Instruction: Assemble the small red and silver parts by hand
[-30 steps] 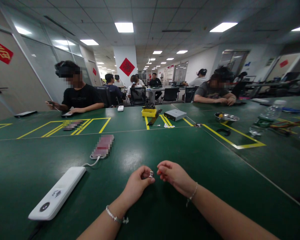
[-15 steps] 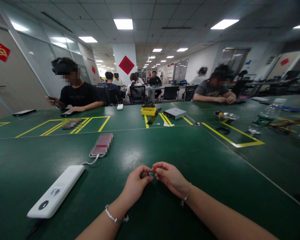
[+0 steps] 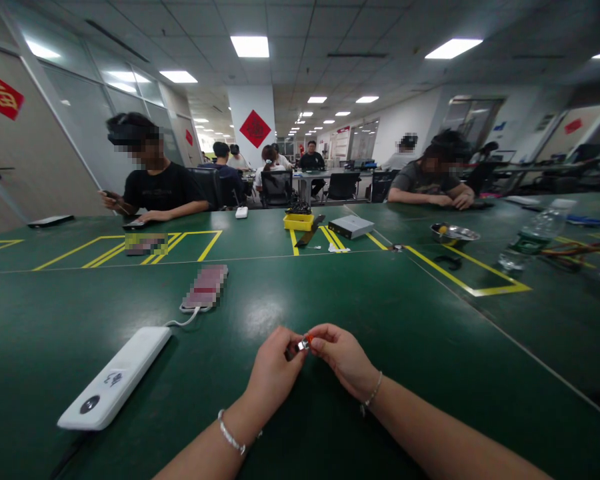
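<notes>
my left hand (image 3: 276,363) pinches a small silvery metal piece (image 3: 303,345) at its fingertips, and my right hand (image 3: 347,355) pinches a small orange piece (image 3: 309,339); the hands are close together over the green counter (image 3: 430,347). the orange piece lies just right of the metal one, slightly farther from me; whether they touch, or how their long axes run, i can't tell.

Small silvery piece (image 3: 303,345), apparently metal, in left hand (image 3: 274,361), small orange piece (image 3: 309,339) just beside it, in right hand (image 3: 341,351)
</notes>
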Available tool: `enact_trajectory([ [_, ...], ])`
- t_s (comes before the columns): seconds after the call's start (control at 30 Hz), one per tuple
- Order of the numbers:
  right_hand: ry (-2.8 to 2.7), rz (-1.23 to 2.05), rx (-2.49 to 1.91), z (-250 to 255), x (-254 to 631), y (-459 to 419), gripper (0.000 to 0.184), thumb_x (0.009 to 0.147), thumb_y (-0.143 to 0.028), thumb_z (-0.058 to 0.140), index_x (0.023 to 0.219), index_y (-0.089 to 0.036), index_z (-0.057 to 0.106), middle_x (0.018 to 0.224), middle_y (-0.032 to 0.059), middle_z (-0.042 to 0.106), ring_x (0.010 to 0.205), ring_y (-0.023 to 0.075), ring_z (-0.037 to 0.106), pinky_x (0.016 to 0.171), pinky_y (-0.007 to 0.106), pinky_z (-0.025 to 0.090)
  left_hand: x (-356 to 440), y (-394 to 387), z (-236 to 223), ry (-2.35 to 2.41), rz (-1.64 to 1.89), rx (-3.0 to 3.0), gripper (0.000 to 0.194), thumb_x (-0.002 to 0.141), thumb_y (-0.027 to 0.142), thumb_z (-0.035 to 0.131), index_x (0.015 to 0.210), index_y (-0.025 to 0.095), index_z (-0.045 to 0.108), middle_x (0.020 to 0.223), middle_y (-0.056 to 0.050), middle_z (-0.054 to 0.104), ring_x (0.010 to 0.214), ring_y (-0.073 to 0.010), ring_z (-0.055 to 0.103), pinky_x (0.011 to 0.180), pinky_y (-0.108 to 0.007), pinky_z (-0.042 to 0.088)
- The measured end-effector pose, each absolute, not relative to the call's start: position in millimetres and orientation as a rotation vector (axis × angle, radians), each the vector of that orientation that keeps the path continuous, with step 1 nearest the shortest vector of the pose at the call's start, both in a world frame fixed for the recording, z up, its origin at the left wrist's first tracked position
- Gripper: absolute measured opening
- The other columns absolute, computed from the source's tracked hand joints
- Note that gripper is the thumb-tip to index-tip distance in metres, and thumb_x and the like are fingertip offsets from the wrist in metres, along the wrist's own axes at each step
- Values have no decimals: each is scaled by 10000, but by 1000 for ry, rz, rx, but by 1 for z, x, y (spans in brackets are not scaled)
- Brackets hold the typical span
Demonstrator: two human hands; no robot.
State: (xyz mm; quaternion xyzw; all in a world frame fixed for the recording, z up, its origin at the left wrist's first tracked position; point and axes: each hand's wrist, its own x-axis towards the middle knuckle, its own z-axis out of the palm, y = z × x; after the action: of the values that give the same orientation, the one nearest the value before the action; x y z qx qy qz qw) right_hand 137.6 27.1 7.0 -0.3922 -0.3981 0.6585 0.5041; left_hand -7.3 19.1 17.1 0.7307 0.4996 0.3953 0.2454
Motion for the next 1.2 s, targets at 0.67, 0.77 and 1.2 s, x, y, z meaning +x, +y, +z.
enact_trajectory([
  [0.67, -796, 1524, -1000, 5, 129, 22, 279, 541, -252, 715, 778, -140, 619, 751, 26, 625, 696, 116, 564, 706, 269, 427, -3, 14, 18, 1462, 1093, 2083, 54, 740, 186, 499, 693, 196, 525, 681, 12, 510, 623, -133, 492, 564, -239, 368],
  [0.77, -879, 1468, -1066, 4, 128, 22, 303, 546, -288, 714, 791, -122, 646, 775, 53, 636, 724, 138, 568, 740, 293, 426, -4, 15, 17, 1486, 1086, 2091, 56, 739, 193, 495, 693, 196, 526, 673, 14, 517, 619, -134, 496, 557, -238, 371],
  [1.2, -1088, 1489, -1025, 8, 126, 9, 407, 721, -425, 560, 1004, -141, 627, 990, 89, 613, 978, 207, 521, 854, 353, 401, -8, 16, 15, 1544, 1144, 2086, 116, 744, 234, 498, 639, 186, 510, 628, 26, 500, 589, -117, 493, 552, -229, 379],
])
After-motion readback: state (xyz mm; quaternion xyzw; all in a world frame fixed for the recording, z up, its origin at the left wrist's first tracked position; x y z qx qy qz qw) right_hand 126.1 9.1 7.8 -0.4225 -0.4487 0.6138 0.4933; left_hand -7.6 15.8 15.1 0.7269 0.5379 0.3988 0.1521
